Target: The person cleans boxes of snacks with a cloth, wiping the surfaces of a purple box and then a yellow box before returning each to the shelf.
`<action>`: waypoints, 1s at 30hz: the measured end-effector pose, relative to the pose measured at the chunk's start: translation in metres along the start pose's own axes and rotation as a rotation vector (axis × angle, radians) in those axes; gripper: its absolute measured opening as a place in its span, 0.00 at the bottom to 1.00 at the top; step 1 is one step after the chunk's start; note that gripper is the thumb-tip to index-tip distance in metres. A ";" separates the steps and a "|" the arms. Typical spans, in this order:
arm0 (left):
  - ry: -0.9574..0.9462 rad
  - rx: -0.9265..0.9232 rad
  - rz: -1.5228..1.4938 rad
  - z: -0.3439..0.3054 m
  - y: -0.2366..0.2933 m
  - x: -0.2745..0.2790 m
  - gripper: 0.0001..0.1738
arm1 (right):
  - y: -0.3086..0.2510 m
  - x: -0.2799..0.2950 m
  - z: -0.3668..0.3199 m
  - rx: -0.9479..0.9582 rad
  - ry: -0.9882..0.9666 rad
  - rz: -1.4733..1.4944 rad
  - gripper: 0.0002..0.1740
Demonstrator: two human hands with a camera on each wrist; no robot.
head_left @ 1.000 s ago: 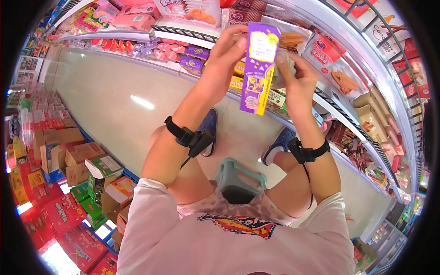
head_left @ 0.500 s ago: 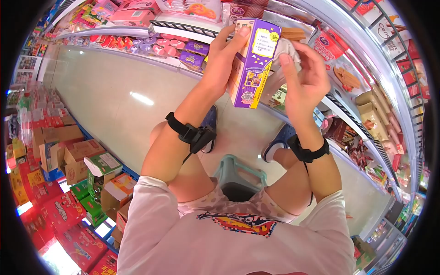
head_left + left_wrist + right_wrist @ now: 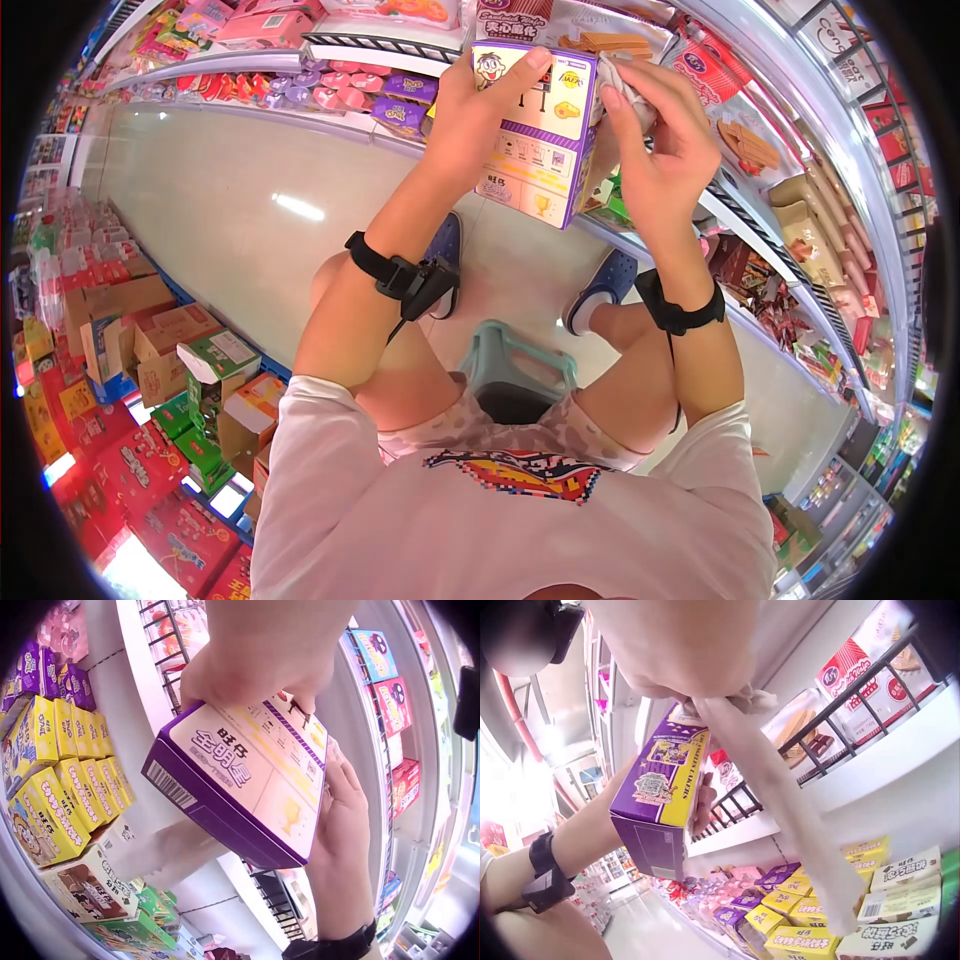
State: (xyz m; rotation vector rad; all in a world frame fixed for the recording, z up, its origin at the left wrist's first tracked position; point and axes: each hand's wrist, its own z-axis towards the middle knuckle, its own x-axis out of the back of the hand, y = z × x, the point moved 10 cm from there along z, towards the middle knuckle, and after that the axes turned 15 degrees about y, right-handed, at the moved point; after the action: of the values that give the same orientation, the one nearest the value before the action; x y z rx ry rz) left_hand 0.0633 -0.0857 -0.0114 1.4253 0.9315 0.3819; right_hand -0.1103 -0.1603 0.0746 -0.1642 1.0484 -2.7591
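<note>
A purple and white box [image 3: 540,135] is gripped by the left hand [image 3: 470,115], its thumb across the printed front. At the box's right edge the right hand [image 3: 665,150] pinches a pale crumpled cloth [image 3: 625,95]. The left wrist view shows the box [image 3: 247,780] tilted, with a barcode on its purple side and the left hand [image 3: 255,675] over its top. In the right wrist view the cloth [image 3: 780,802] hangs down from the right hand [image 3: 682,652] beside the box [image 3: 664,780].
Wafer packs [image 3: 620,30] fill the shelf beyond a black wire rail [image 3: 390,50]. Yellow boxes [image 3: 49,817] stand on a lower shelf. A stool [image 3: 515,375] is between the legs; opened cartons [image 3: 170,350] stand at the left.
The box has turned so its wide printed front faces the head camera instead of its narrow purple side. Both feet and the stool appear slightly further left and up.
</note>
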 end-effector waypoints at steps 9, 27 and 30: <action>0.190 -0.068 -0.163 0.022 0.018 0.030 0.25 | -0.008 -0.020 -0.026 -0.044 -0.260 0.075 0.13; 0.053 -0.104 -0.020 0.014 0.016 0.026 0.40 | 0.052 -0.003 -0.020 -0.354 -0.029 0.025 0.11; -0.010 -0.068 -0.233 0.004 0.022 0.012 0.38 | 0.050 -0.007 -0.021 -0.359 -0.027 0.058 0.11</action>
State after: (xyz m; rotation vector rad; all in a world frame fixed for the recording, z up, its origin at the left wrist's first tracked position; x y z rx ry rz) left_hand 0.0804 -0.0761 0.0049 1.2397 1.0542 0.2294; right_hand -0.1007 -0.1821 0.0255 -0.2144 1.5062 -2.4868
